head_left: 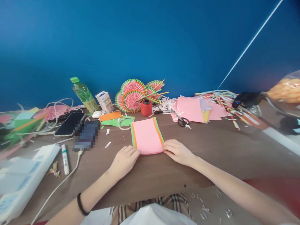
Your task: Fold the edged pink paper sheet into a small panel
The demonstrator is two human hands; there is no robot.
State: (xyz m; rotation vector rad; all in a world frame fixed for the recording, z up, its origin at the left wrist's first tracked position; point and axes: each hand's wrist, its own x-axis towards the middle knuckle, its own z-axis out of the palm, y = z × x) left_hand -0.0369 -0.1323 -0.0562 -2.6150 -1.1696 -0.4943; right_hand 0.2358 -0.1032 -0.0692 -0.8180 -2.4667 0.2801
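Note:
A pink sheet of paper (pixel 148 134), edged on both sides with orange and green strips, lies on the brown table in front of me. Its near edge curves slightly, as if bent or folded over. At the near left corner, my left hand (pixel 126 159) has its fingers curled closed on the paper. My right hand (pixel 178 152) pinches the near right corner, fingers pressed together with the thumb mostly hidden. Beyond the sheet stand pleated paper fans (pixel 132 95) in pink, orange and green, beside a red thread spool (pixel 146 108).
Scissors (pixel 182 120) lie by pink sheets (pixel 190 109) to the right. Orange paper (pixel 110 116), a tape roll (pixel 126 123), a bottle (pixel 85 95) and a carton (pixel 105 102) sit back left. Phones (pixel 70 124), a marker (pixel 65 160) and a power strip (pixel 28 181) are left.

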